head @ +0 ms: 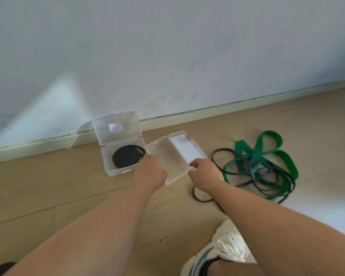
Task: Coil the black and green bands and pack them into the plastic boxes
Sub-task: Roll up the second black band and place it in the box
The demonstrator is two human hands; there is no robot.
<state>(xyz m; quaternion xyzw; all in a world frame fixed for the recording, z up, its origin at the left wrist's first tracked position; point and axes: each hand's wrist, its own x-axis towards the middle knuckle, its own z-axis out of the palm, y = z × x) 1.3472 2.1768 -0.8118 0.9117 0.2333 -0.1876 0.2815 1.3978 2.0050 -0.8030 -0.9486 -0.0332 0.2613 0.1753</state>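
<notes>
1. Floor [68, 186] of pale wood planks carries every item; a wall [167, 46] with a skirting board runs behind them.
2. First plastic box [124, 154] sits just left of the left hand, with its lid [117, 127] standing open toward the wall. A coiled black band [126, 158] lies flat inside the base, its loose tail curving toward the hand.
3. Left hand [150, 171] rests at the left edge of the second plastic box [168, 162]. Its fingers curl over the near-left rim; the knuckles hide the exact contact, so the grip reads as holding that rim.
4. The second plastic box lies open between both hands, turned at an angle, with its hinged lid [187, 149] folded out to the right. No band is visible in it.
5. Right hand [204, 172] pinches the near-right corner of this box, thumb and forefinger closed on the edge.
6. Right of the right hand, the green band [267, 150] lies uncoiled in wide loops, tangled with loose black band [223, 154] that also trails under the right forearm.
7. A white shoe [225, 248] sits below the right forearm.
</notes>
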